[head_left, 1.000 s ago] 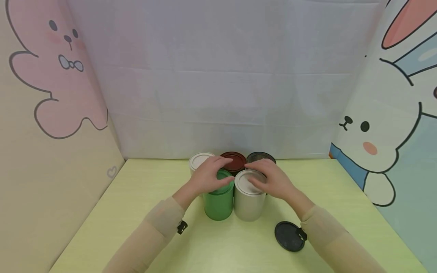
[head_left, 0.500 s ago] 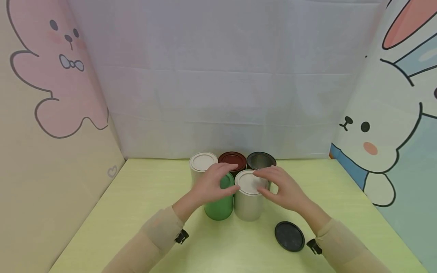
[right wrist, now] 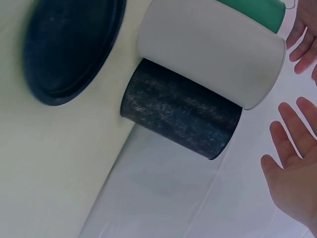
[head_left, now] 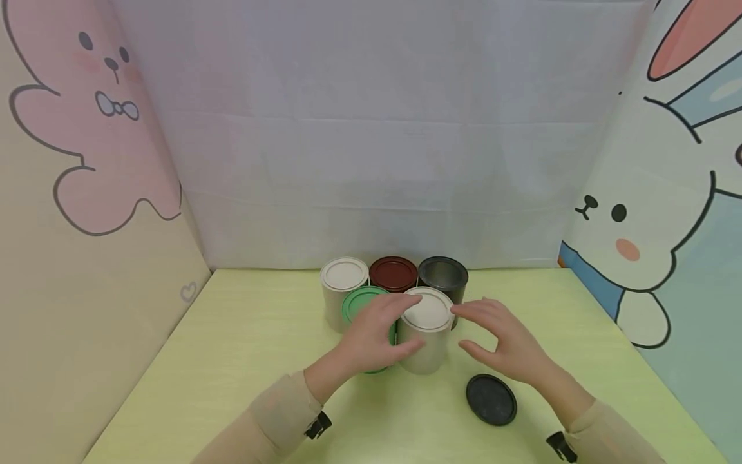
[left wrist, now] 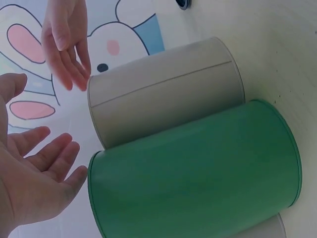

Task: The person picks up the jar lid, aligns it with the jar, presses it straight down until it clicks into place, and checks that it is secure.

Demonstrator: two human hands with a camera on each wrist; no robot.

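Observation:
My left hand [head_left: 379, 332] hovers over the green canister [head_left: 361, 301], fingers spread and reaching toward the front white canister [head_left: 430, 310]. In the left wrist view its fingertips are right at the rim of the green canister [left wrist: 198, 173]. My right hand [head_left: 509, 338] is held in the air just right of the front white canister, thumb and fingers apart, holding nothing. Behind stand another white canister [head_left: 343, 277], a dark red canister [head_left: 393, 273] and a black canister [head_left: 443, 274] with a grey inside showing at its top. A black round lid [head_left: 491, 400] lies on the table.
The light yellow-green table [head_left: 243, 361] meets a white cloth backdrop [head_left: 371, 161]. Side walls carry a pink cartoon animal [head_left: 110, 161] and a white cartoon rabbit [head_left: 649, 219]. The canisters stand close together near the back edge.
My right hand has drawn back rightward and down, off the front white canister. My left hand has shifted slightly right and nearer, uncovering the green lid's left part.

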